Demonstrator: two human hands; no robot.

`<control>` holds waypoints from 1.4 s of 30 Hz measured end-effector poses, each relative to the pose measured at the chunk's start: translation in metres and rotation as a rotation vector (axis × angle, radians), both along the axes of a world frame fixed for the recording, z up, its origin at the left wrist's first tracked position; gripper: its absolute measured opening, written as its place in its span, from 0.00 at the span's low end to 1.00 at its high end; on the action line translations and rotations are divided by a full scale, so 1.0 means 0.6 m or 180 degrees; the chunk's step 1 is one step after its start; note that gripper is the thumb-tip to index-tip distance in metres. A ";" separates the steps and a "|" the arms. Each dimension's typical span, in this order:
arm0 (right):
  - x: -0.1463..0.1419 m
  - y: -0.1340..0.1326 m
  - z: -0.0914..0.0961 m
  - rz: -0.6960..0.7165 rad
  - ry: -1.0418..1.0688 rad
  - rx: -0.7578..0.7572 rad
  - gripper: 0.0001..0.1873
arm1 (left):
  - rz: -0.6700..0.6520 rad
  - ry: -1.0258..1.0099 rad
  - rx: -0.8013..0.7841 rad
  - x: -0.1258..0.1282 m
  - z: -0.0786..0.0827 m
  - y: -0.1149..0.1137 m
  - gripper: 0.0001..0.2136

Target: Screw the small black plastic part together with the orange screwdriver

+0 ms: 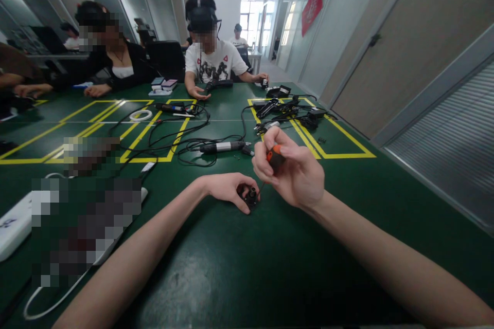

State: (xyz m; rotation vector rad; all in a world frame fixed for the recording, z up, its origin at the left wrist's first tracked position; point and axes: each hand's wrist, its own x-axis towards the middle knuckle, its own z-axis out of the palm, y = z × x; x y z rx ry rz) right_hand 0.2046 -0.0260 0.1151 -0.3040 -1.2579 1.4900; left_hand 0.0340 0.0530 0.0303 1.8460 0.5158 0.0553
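My left hand [227,188] rests on the green table [216,272] with its fingers wrapped round a small black round part [250,197], holding it down. My right hand [293,167] is closed round a screwdriver with an orange and black handle [275,156]. Its thin shaft points down and left to the top of the black part. The two hands are close together in the middle of the view.
A black and silver electric tool [224,147] with tangled cables lies just beyond my hands. More black parts [287,108] sit inside yellow floor-tape boxes at the back right. A white device [15,223] lies at the left. Other people sit at the far side of the table.
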 end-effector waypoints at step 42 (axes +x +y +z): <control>-0.005 0.000 -0.006 0.0165 0.0081 -0.0118 0.11 | -0.0006 0.0048 0.0063 0.002 0.003 0.000 0.20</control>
